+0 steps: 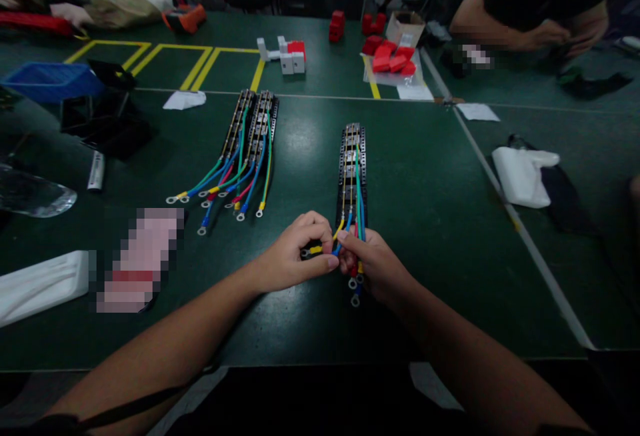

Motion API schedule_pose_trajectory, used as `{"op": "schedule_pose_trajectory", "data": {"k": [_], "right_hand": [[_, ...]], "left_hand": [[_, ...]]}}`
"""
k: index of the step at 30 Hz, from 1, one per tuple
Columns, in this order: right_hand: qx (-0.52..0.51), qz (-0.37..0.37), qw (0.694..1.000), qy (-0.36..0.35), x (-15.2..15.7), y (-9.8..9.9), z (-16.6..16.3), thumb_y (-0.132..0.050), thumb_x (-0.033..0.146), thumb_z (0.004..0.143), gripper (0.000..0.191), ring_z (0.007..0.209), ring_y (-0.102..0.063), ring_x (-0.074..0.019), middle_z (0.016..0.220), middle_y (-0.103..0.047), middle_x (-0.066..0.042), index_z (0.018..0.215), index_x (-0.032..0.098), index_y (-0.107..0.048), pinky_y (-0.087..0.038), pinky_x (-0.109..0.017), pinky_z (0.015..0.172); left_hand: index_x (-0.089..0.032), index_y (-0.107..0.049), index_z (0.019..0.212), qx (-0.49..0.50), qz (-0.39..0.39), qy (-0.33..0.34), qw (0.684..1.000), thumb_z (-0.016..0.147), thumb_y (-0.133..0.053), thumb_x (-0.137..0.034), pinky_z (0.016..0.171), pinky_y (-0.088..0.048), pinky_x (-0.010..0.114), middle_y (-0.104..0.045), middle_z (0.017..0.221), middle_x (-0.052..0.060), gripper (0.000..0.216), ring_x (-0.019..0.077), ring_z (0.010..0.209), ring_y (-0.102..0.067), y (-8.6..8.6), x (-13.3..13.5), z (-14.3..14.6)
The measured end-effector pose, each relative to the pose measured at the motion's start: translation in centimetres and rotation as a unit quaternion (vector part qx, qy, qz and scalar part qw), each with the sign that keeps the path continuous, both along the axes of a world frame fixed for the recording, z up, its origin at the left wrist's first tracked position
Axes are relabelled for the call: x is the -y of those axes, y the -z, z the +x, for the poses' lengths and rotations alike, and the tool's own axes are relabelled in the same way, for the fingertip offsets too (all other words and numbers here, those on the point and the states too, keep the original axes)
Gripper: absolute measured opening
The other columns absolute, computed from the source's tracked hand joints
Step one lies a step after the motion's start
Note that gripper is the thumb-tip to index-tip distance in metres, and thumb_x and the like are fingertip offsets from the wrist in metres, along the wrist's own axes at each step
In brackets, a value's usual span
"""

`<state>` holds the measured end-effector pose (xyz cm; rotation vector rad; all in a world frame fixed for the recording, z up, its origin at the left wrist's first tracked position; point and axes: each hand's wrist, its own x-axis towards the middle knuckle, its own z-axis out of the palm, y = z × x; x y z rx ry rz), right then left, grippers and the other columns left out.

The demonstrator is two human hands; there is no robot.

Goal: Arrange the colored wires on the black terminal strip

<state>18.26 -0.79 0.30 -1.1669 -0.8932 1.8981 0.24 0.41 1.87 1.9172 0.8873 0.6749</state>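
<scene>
A black cable chain (pixel 353 163) lies lengthwise on the green table (pixel 425 223) just beyond my hands, with yellow, blue, green and red wires running out of its near end. My left hand (pixel 295 253) is closed in a pinch on the yellow wire (pixel 316 249) near its ring terminal. My right hand (pixel 373 263) is closed around the bundle of wires (pixel 356 223); several ring terminals (pixel 355 293) hang out below its fingers. The two hands touch at the fingertips.
Two more cable chains with coloured wires (pixel 247 149) lie to the left. A white block (pixel 43 286) and a clear bag (pixel 30 193) sit at the left edge, white cloth (pixel 523 173) at the right. Red parts (pixel 393 56) and other people's arms are at the far side.
</scene>
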Motion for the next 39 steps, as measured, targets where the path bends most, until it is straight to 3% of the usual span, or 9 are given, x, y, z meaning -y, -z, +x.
{"op": "schedule_pose_trajectory", "data": {"k": [12, 26, 39], "right_hand": [[-0.044, -0.017, 0.999, -0.009, -0.15, 0.26, 0.21, -0.064, 0.040, 0.080, 0.039, 0.041, -0.043, -0.0070, 0.043, -0.048, 0.003, 0.052, 0.017, -0.048, -0.032, -0.021, 0.044], [-0.071, -0.041, 0.997, 0.011, -0.22, 0.24, 0.23, -0.068, 0.037, 0.078, 0.031, 0.041, -0.043, -0.0064, 0.046, -0.045, 0.006, 0.061, 0.018, -0.051, -0.033, -0.020, 0.043], [-0.107, -0.035, 0.994, 0.000, -0.39, 0.56, 0.43, -0.065, 0.036, 0.081, 0.034, 0.040, -0.044, -0.0065, 0.043, -0.045, 0.005, 0.057, 0.017, -0.051, -0.032, -0.018, 0.041]], "left_hand": [[-0.018, -0.065, 0.080, -0.033, 0.021, 0.003, 0.999, 0.075, -0.073, -0.033, 0.102, -0.035, 0.040, -0.048, 0.117, 0.006, 0.017, 0.0226, 0.114, -0.044, 0.13, 0.29, 0.19], [-0.016, -0.064, 0.080, 0.031, -0.018, 0.003, 0.999, 0.082, -0.063, -0.027, 0.102, -0.036, 0.040, -0.047, 0.114, 0.008, 0.012, 0.0210, 0.110, -0.046, -0.01, 0.29, 0.24], [-0.016, -0.062, 0.082, -0.010, 0.056, -0.002, 0.998, 0.084, -0.062, -0.028, 0.101, -0.038, 0.040, -0.046, 0.117, 0.007, 0.011, 0.0217, 0.114, -0.044, 0.28, 0.48, 0.34]]}}
